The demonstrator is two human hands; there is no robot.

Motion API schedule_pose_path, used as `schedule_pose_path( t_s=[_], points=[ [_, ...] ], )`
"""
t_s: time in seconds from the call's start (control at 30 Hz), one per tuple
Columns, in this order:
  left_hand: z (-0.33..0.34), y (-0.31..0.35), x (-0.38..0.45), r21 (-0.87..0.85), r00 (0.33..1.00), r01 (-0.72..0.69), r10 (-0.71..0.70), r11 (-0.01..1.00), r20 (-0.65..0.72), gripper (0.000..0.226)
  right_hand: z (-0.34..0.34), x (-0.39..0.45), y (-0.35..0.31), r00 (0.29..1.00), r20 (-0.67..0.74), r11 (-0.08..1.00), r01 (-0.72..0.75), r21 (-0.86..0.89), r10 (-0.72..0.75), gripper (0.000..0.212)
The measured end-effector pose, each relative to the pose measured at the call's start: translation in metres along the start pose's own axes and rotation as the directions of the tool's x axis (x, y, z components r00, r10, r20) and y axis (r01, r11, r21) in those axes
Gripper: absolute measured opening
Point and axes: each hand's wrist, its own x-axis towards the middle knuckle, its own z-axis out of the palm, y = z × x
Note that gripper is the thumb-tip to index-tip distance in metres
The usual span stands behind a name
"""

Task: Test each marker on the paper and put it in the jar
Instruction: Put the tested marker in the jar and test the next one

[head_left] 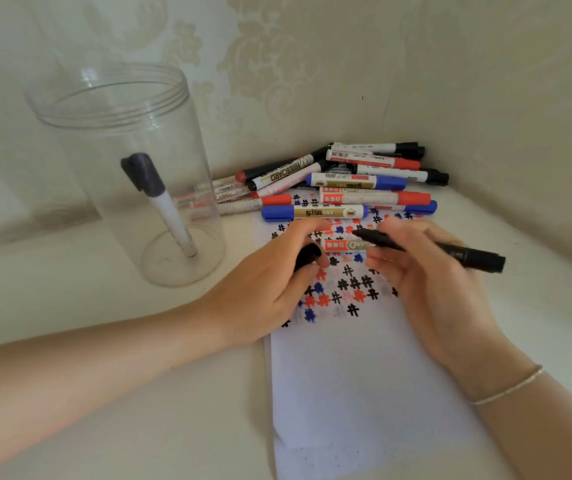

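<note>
My right hand (426,275) holds a black marker (457,251) with its tip pointing left over the white paper (357,375). My left hand (270,282) is closed on a black cap (307,256). The paper carries several black, red and blue hash marks in its upper half. A red-labelled marker (343,244) lies on the paper between my hands. A clear plastic jar (111,109) stands at the left with one black-capped white marker (163,202) leaning inside. A pile of markers (346,181) lies behind the paper.
The pile sits in the corner where two patterned walls meet. The jar stands upright on the pale tabletop (104,427), left of the paper. A thin bracelet (506,386) is on my right wrist.
</note>
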Motion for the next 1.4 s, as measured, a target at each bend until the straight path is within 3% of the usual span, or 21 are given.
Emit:
schedule_pose_path(
  t_s=[0.1, 0.33, 0.5, 0.57, 0.67, 0.73, 0.8, 0.9, 1.07, 1.2, 1.4],
  points=[
    [0.001, 0.001, 0.001, 0.006, 1.000, 0.001, -0.001, 1.000, 0.017, 0.052, -0.001, -0.001, 0.000, 0.999, 0.012, 0.988, -0.051, 0.147, 0.050, 0.020],
    [0.001, 0.003, 0.001, 0.048, 0.999, -0.041, 0.039, 0.998, 0.031, 0.053, 0.001, -0.001, 0.005, 1.000, 0.005, 0.994, 0.027, -0.109, -0.027, 0.025],
    [0.002, -0.002, 0.001, 0.154, 0.997, -0.078, 0.072, 0.985, 0.041, 0.046, 0.001, 0.000, 0.007, 0.996, 0.076, 0.948, 0.060, -0.314, -0.038, 0.019],
    [0.001, -0.001, 0.001, 0.170, 0.992, -0.122, 0.117, 0.978, 0.038, 0.038, 0.001, -0.002, 0.003, 0.991, 0.137, 0.962, 0.042, -0.268, -0.005, 0.015],
    [-0.003, 0.001, 0.000, 0.111, 0.987, -0.156, 0.158, 0.982, -0.014, 0.026, -0.002, -0.002, -0.004, 0.969, 0.215, 0.992, -0.124, 0.004, 0.121, 0.040],
    [-0.004, 0.005, -0.003, 0.033, 0.990, -0.137, 0.139, 0.990, -0.039, 0.021, 0.000, -0.002, -0.005, 0.978, 0.151, 0.984, -0.157, 0.077, 0.144, 0.037],
    [-0.004, 0.012, -0.005, -0.048, 0.994, -0.098, 0.095, 0.994, -0.055, 0.015, 0.004, -0.004, -0.003, 0.998, -0.004, 0.996, -0.066, -0.058, 0.066, 0.023],
    [0.000, 0.031, 0.000, -0.211, 0.972, 0.024, -0.073, 0.977, -0.225, 0.027, 0.015, -0.006, -0.003, 0.990, -0.116, 0.954, 0.040, -0.296, -0.077, 0.018],
    [-0.011, 0.063, 0.019, -0.401, 0.878, 0.099, -0.270, 0.911, -0.395, 0.051, 0.042, -0.008, -0.031, 0.964, -0.083, 0.921, 0.214, -0.325, -0.253, 0.024],
    [-0.045, 0.091, 0.034, -0.410, 0.847, -0.001, -0.217, 0.912, -0.485, 0.063, 0.063, -0.009, -0.065, 0.938, -0.110, 0.932, 0.302, -0.198, -0.328, 0.025],
    [-0.092, 0.118, 0.040, -0.212, 0.786, -0.093, -0.059, 0.973, -0.616, 0.047, 0.093, -0.007, -0.104, 0.950, -0.096, 0.955, 0.297, -0.029, -0.298, 0.020]
  ],
)
